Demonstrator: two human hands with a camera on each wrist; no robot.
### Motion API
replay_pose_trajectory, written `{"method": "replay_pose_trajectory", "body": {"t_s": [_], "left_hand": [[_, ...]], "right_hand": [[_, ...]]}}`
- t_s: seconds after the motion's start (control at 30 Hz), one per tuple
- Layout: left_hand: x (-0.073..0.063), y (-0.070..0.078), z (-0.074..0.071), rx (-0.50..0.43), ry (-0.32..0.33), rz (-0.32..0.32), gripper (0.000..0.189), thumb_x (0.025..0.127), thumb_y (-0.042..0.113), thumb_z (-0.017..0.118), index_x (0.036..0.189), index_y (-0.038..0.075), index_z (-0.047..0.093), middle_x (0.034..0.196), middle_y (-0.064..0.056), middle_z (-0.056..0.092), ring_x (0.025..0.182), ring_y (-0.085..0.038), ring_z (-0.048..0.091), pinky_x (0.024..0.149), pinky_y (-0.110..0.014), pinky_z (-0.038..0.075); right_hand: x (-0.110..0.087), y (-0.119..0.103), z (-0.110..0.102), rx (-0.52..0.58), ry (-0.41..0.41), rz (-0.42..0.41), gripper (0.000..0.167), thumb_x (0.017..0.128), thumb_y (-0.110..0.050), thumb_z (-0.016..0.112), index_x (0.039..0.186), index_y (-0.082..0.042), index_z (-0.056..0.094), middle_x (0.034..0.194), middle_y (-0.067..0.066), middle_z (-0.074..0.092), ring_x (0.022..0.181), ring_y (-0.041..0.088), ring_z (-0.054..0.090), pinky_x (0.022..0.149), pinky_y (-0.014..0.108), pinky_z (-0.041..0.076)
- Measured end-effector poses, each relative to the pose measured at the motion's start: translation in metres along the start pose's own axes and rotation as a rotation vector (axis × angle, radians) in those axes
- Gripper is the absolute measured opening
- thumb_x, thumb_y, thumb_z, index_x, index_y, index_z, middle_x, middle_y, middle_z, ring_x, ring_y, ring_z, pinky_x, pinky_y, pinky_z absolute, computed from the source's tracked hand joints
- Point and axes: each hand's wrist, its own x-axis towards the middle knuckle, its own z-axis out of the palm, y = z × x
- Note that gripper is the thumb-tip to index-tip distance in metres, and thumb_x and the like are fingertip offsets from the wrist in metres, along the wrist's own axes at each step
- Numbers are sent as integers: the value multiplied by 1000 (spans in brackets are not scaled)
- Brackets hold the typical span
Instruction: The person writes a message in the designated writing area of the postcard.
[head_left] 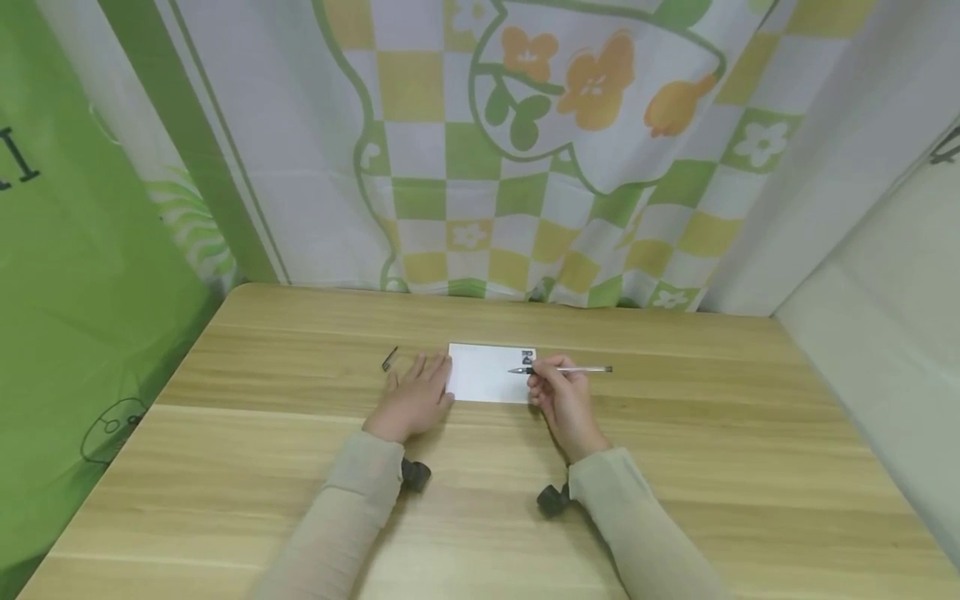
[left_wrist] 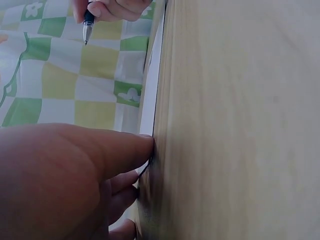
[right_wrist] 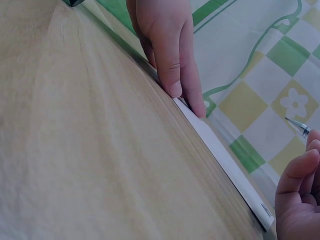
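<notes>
A white rectangular card or pad [head_left: 487, 375] lies flat on the wooden table, with a small dark printed mark [head_left: 527, 357] at its upper right corner. My left hand [head_left: 414, 396] rests at the card's left edge, fingers extended and fingertips touching it; the left wrist view shows the thumb [left_wrist: 120, 152] down on that edge. Between thumb and fingers, my right hand [head_left: 564, 402] pinches a pen [head_left: 592, 369] with a clear barrel. Its dark tip [right_wrist: 295, 122] points left and is held above the card, apart from it. Beside the left fingers lies a pen cap [head_left: 390, 359].
The wooden table [head_left: 465, 517] extends around both forearms. A checked, flowered curtain [head_left: 420, 200] hangs along its far edge. Green cloth [head_left: 90, 275] is at the left and a pale wall [head_left: 892, 275] at the right. Dark wrist cameras [head_left: 553, 500] sit below the cuffs.
</notes>
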Motion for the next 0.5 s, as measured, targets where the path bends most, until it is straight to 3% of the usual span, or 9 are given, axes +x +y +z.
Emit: {"method": "replay_pose_trajectory", "body": {"t_s": [0.33, 0.5], "left_hand": [[-5, 8, -5, -2, 6, -12, 64, 110, 36, 37, 163, 8, 14, 170, -6, 4, 155, -35, -3, 115, -69, -10], [-2, 4, -3, 4, -47, -31, 65, 110, 37, 32, 164, 12, 6, 169, -2, -4, 155, -31, -10, 115, -67, -15]], "right_hand": [[0, -5, 3, -23, 7, -7, 9, 96, -2, 58, 90, -6, 55, 72, 4, 62, 60, 10, 55, 52, 18, 47], [1, -4, 8, -39, 6, -4, 8, 95, 0, 60, 91, -4, 55, 72, 5, 62, 59, 10, 56, 50, 18, 47]]}}
